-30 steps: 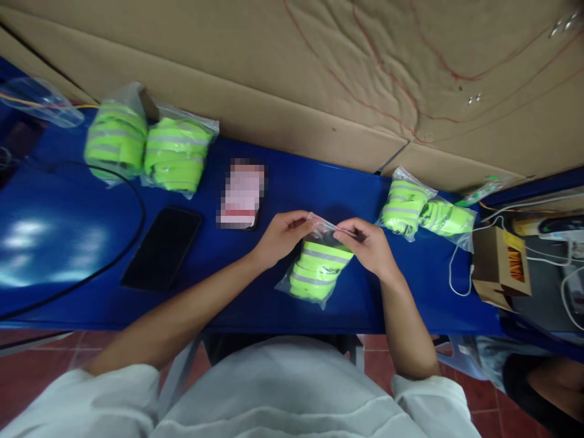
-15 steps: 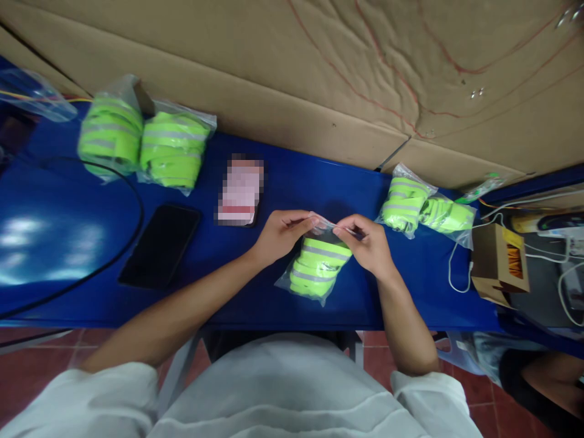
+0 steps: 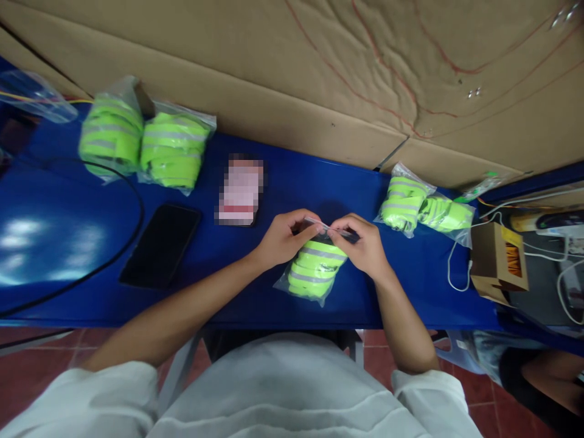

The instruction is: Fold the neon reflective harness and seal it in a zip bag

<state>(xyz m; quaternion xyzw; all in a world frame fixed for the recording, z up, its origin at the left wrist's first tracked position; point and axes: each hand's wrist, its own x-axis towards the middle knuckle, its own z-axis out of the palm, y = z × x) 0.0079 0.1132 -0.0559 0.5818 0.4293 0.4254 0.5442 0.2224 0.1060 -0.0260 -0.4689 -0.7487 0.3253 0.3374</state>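
A clear plastic bag [image 3: 314, 272] with a folded neon-yellow item with grey stripes inside is in front of me, over the blue table [image 3: 351, 304]. My left hand [image 3: 292, 234] pinches the bag's top edge on its left part. On the right part of the same edge, my right hand [image 3: 358, 240] closes thumb against fingers. Both thumbs are near each other at the middle of the edge, and the bag's body hangs down toward the table's front.
Two similar bags [image 3: 173, 149] stand at the back left, two more [image 3: 404, 204] at the back right. A phone [image 3: 241, 190] and a black tablet-like device [image 3: 160, 246] lie left. At right are a cardboard box [image 3: 497, 261], cables and a seated person's leg [image 3: 547, 383].
My hands have come closer together along the bag's top edge, my right hand shifting slightly left. The bag has barely moved.
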